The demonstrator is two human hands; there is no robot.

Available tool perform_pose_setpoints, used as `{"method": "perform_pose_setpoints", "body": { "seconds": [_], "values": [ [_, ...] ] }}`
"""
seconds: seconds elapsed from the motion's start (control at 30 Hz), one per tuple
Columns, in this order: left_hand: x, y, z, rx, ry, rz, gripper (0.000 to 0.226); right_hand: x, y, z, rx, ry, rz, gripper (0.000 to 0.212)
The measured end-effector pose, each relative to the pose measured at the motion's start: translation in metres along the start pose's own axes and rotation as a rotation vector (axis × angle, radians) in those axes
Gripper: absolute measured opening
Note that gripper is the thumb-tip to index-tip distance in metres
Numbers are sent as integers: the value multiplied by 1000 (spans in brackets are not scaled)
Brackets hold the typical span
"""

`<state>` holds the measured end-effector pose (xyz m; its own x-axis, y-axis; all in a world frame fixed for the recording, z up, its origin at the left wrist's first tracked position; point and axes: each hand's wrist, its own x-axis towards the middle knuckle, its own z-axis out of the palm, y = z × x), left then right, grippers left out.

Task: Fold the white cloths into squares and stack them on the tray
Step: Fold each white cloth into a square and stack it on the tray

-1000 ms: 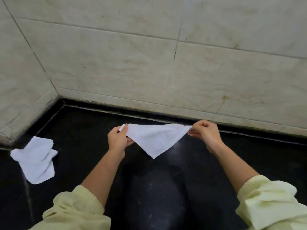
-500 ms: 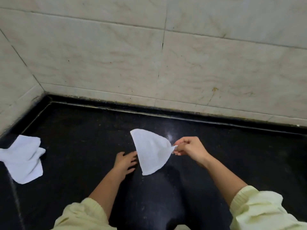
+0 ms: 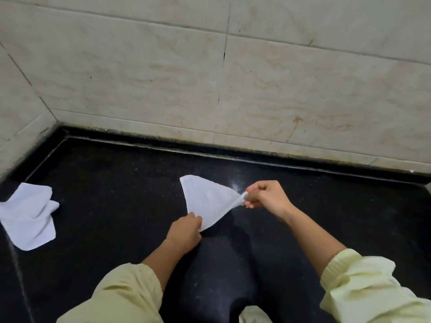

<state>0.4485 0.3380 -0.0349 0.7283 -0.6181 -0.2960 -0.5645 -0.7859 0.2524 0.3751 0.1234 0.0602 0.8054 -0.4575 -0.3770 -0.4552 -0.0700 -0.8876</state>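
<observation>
Nearest the viewer, two pale yellow sleeves [image 3: 363,283] reach out over a glossy black table [image 3: 116,183]. The left hand [image 3: 184,231] grips the lower corner of a white cloth [image 3: 207,201], its fingers [image 3: 194,220] curled round the edge. The right hand [image 3: 268,197] pinches the cloth's right corner between thumb and fingertips. The cloth hangs between the hands, just above the table, in a rough triangle rather than a square.

Well apart on the far left, a second cloth [image 3: 28,217] lies crumpled on the table. Behind it all rises a cream tiled wall [image 3: 233,89]. No tray is in view.

Risks: the right pinch holds only a tip of fabric, so a tug could pull it free. Layers that are not lined up would probably give a lopsided fold.
</observation>
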Motion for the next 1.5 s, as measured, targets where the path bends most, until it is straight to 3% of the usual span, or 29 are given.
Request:
{"method": "perform_pose_setpoints", "body": {
  "seconds": [0.1,0.23,0.43,0.6,0.7,0.87,1.03,1.17,1.27,1.37,1.5],
  "values": [
    [3,-6,-24,-300,147,-163,18,4,-7,-7,26,41,-20,13],
    [13,-9,-69,-933,286,-308,11,17,-19,-10,103,163,-50,15],
    [24,-3,-126,-733,445,-121,34,36,-44,-13,264,242,-98,15],
    [25,-10,-144,-727,626,-79,21,32,-54,-22,337,218,-165,16],
    [13,-12,-146,-777,645,-20,25,22,-51,-32,374,172,-156,15],
    [-20,-20,-122,-685,438,58,28,6,-23,-40,216,45,-37,16],
    [-44,-27,-86,-884,-40,-21,17,-7,25,-45,-43,-240,192,9],
    [-49,-31,-55,-807,-293,-80,9,-15,63,-42,-170,-413,385,16],
    [-49,-32,-37,-783,-366,-116,9,-16,81,-38,-214,-448,458,11],
    [-45,-39,-23,-813,-380,-185,9,-13,87,-33,-217,-377,435,12],
    [-33,-42,-18,-926,-260,-264,9,-1,83,-24,-205,-216,333,8]
  ]
}}
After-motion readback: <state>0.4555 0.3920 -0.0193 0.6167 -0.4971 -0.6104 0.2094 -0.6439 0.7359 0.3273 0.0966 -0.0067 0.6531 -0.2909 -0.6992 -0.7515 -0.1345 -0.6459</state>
